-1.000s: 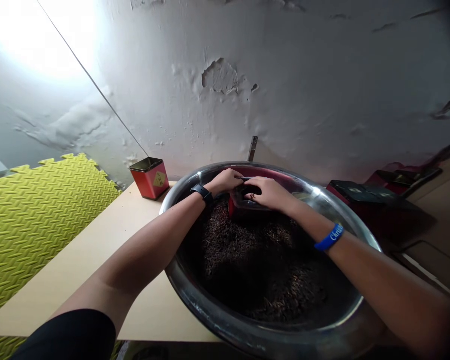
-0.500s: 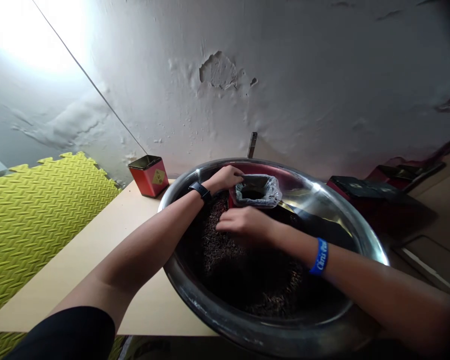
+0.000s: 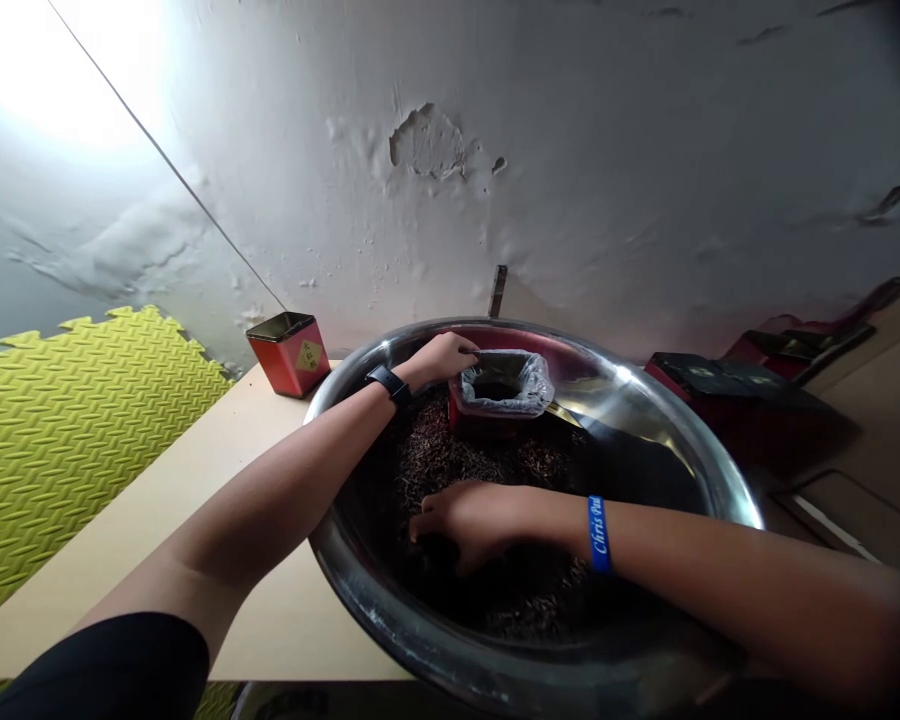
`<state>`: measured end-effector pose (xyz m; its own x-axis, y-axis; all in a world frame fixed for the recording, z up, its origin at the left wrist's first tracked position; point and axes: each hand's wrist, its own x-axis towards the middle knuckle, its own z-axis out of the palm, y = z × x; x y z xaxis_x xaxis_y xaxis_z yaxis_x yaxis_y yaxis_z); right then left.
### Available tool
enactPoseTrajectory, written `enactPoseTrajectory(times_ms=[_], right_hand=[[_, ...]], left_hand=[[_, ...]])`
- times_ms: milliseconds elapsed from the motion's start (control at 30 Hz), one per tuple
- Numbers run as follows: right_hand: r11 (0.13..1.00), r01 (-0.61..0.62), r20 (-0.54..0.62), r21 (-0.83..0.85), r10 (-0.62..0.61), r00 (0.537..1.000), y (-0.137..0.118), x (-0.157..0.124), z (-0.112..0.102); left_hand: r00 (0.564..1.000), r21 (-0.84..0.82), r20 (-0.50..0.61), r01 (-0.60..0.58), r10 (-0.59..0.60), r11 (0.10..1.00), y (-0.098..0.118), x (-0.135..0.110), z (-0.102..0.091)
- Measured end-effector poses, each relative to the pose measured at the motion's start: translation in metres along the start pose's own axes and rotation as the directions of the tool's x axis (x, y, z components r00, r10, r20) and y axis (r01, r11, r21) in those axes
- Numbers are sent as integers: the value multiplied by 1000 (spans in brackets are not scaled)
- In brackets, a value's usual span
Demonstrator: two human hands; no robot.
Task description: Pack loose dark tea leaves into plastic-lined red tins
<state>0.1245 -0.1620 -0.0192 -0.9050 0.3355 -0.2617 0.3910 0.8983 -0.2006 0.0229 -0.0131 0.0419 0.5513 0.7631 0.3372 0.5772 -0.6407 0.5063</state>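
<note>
In a wide steel basin (image 3: 592,352) lies a layer of dark, dried tea leaves (image 3: 429,440). A red tin (image 3: 487,424) lined with a clear plastic bag (image 3: 538,385) stands on the leaves near the far side, its mouth facing up. My left hand (image 3: 444,356) is closed on the left far corner of the tin's rim and the bag's edge. Down among the leaves in front of the tin is my right hand (image 3: 469,518), its fingers curled around tea leaves; the fingertips are partly hidden in shadow.
Another red tin (image 3: 289,355), open at the top, stands left of the basin on a pale tabletop (image 3: 270,440). Dark-lidded red tins (image 3: 705,375) sit to the right beside cardboard (image 3: 881,370). Yellow foam mats (image 3: 82,410) lie at left. A peeling wall (image 3: 570,180) rises behind.
My right hand has moved from close beside the tin down and toward me into the leaves. My left hand stays at the tin's rim. The whole view has shifted slightly.
</note>
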Motion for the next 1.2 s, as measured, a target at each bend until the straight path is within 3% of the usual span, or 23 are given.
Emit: enactPoseTrajectory(times_ms=[167, 367, 433, 567, 600, 633, 733, 767, 867, 1000, 1100, 1133, 1167, 1200], right_hand=[[988, -75, -243, 138, 107, 964, 5, -11, -33], [950, -23, -539, 312, 197, 819, 10, -36, -72], [939, -67, -620, 337, 275, 735, 16, -46, -83], [924, -229, -806, 307, 381, 453, 44, -58, -92], [911, -288, -809, 294, 398, 433, 54, -59, -90], [899, -346, -786, 269, 412, 460, 63, -59, -87], [889, -436, -659, 141, 413, 629, 83, -59, -75], [891, -440, -646, 115, 403, 648, 87, -58, -72], [879, -467, -682, 101, 403, 610, 88, -57, -68], [847, -524, -654, 84, 444, 613, 77, -56, -70], [883, -466, -745, 62, 351, 567, 56, -50, -70], [907, -418, -746, 46, 310, 589, 47, -46, -68], [932, -360, -714, 34, 275, 645, 37, -42, -66], [955, -295, -640, 32, 246, 728, 27, -37, -62]], left_hand=[[1000, 12, 0, 13, -13, 1000, 2, 0, -1], [999, 3, 39, -15, 14, 1000, 5, -2, -3], [998, 6, 46, -40, 40, 999, 5, -3, -4], [999, 22, 36, -31, 30, 999, 1, -2, -3], [999, 17, 36, -25, 24, 1000, -1, -1, -3], [999, 7, 38, -23, 22, 1000, -2, 0, -2], [1000, -13, 26, 0, 0, 1000, -5, 3, 0], [1000, -17, 24, 1, -1, 1000, -6, 3, 1], [1000, -23, 27, -14, 15, 1000, -6, 3, 1], [1000, 2, 8, -25, 25, 1000, -4, 1, 0], [999, 6, 10, -41, 41, 999, -3, -1, 0], [999, 3, 14, -34, 34, 999, -3, -1, 0], [1000, 2, 17, -21, 21, 1000, -2, -1, 0], [1000, 3, 18, -10, 10, 1000, -2, -1, -1]])
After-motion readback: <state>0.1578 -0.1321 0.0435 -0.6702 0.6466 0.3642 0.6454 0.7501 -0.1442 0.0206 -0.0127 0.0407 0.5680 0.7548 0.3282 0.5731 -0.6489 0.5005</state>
